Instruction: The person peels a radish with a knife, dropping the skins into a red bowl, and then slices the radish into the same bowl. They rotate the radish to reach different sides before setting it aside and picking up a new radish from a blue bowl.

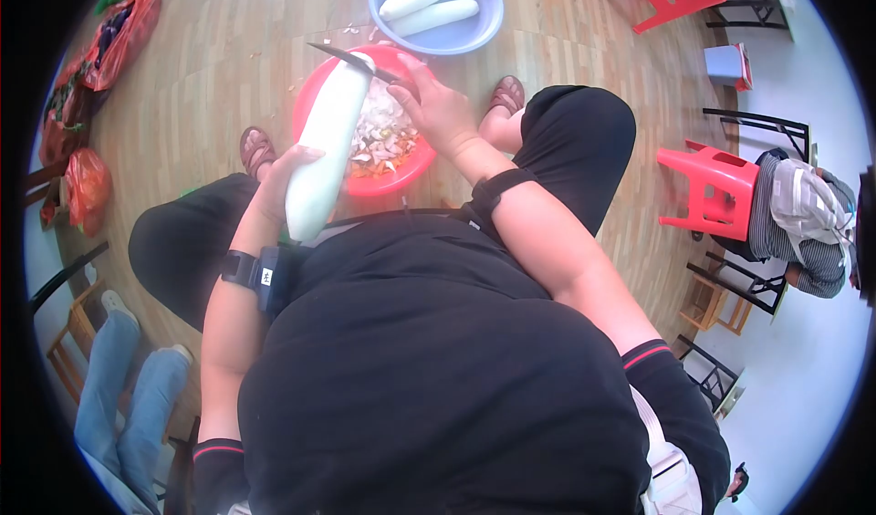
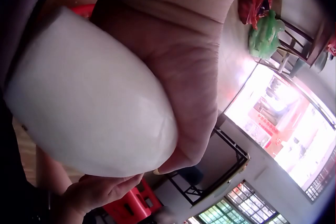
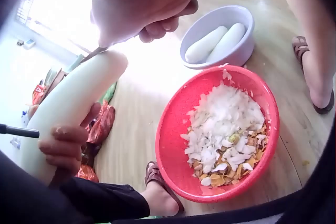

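My left hand (image 1: 285, 179) grips a big peeled white radish (image 1: 327, 145) around its lower part, tilted over a red basin (image 1: 305, 104). In the left wrist view the radish (image 2: 94, 98) fills much of the frame, its blunt end against the palm (image 2: 184, 77). With my right hand (image 1: 440, 114) I hold a knife (image 1: 339, 55) whose blade lies across the radish's far end. The right wrist view shows the blade (image 3: 94, 54) right at the radish's (image 3: 73, 95) upper edge; the right hand (image 3: 144, 6) hides the handle. White and orange peelings (image 3: 226, 121) lie in the basin.
Behind the red basin stands a pale blue basin (image 1: 497, 13) with two peeled radishes (image 1: 434, 16) in it. Red bags (image 1: 128, 41) lie on the floor at left. Red stools (image 1: 707, 191) are at right, a seated person (image 1: 803, 205) on one. Another person's legs (image 1: 109, 387) show at lower left.
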{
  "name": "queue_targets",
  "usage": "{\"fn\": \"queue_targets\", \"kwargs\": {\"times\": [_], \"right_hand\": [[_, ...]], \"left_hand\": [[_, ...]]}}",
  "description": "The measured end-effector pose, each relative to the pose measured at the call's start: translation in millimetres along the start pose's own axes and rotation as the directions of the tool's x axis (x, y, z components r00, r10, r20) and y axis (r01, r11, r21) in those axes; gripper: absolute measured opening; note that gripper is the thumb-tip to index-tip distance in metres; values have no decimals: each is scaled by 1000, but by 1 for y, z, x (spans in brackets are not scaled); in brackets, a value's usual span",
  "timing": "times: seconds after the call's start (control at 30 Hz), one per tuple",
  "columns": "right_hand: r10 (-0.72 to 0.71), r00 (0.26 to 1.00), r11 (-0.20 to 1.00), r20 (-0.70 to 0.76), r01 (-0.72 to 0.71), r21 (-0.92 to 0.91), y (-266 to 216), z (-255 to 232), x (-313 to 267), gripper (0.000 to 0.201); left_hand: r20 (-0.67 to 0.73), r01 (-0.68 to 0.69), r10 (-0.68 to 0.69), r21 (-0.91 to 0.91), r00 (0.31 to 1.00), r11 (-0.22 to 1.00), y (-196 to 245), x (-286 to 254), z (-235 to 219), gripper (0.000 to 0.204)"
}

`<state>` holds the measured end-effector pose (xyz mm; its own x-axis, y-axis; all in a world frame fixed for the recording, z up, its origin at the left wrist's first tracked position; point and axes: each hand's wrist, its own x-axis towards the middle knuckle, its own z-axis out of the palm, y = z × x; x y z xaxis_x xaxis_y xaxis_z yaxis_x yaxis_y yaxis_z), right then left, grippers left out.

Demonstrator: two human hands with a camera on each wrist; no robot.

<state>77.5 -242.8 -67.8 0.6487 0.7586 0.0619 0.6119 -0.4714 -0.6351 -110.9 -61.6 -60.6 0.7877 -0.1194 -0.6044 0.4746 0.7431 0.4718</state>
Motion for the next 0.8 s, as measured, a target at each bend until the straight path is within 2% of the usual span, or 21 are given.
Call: {"fn": "queue_targets", "kwargs": {"times": [0.1, 0.17, 0.2, 0.23, 0.3, 0.33, 0.43, 0.5, 0.53, 0.6, 0.63, 0.7, 0.73, 0.77, 0.8], "right_hand": [[73, 995, 997, 70, -75, 19, -7, -9, 0, 50], [-104, 990, 994, 100, 100, 50, -16, -6, -5, 50], [-203, 979, 978, 29, 202, 46, -21, -5, -5, 50], [-203, 979, 978, 34, 201, 47, -24, -8, -5, 50], [-154, 971, 985, 184, 137, 104, -31, -14, -5, 49], [-151, 971, 985, 183, 134, 105, -30, -12, -5, 49], [-186, 974, 979, 131, 173, 105, -19, -1, -4, 49], [-290, 956, 956, -53, 291, 21, -13, 6, -2, 51], [-288, 956, 957, -53, 290, 21, -10, 6, -1, 51], [-58, 997, 998, -55, 56, -35, -5, 3, 1, 51], [-57, 997, 998, -57, 55, -36, -2, 0, 2, 51], [122, 993, 991, 10, -121, -56, 2, -5, 5, 52], [87, 996, 996, 0, -87, 25, 0, -5, 2, 54], [84, 996, 996, -1, -84, 23, -1, -4, 1, 54], [20, 1000, 999, 0, -20, 41, -4, -4, 0, 54]], "left_hand": [[13, 5, -6, 33, 1000, 999, 0, 0, -2, 60], [26, -8, 7, 23, 1000, 1000, 0, 1, 2, 60], [24, -9, 9, 16, 1000, 1000, -1, 0, 3, 60], [-1, -12, 12, 31, 1000, 999, -1, 0, 4, 61], [-25, -10, 11, 49, 1000, 999, -1, -1, 5, 61], [-26, -11, 13, 60, 1000, 998, -1, -1, 5, 61], [-22, 8, -6, 64, 1000, 998, -2, 1, 4, 60], [-19, 24, -23, 55, 1000, 998, -2, 1, 4, 60], [-20, 21, -20, 61, 1000, 998, -2, 1, 4, 60], [-20, 18, -17, 67, 1000, 998, -2, 0, 5, 60], [5, -12, 11, 94, 1000, 995, -2, 0, 8, 60], [35, -45, 41, 123, 999, 991, -2, -1, 12, 61], [22, -52, 49, 123, 999, 991, -2, -1, 14, 61], [7, -60, 59, 121, 998, 991, -1, -2, 15, 62], [8, -65, 65, 118, 998, 991, 0, -1, 15, 62]]}}
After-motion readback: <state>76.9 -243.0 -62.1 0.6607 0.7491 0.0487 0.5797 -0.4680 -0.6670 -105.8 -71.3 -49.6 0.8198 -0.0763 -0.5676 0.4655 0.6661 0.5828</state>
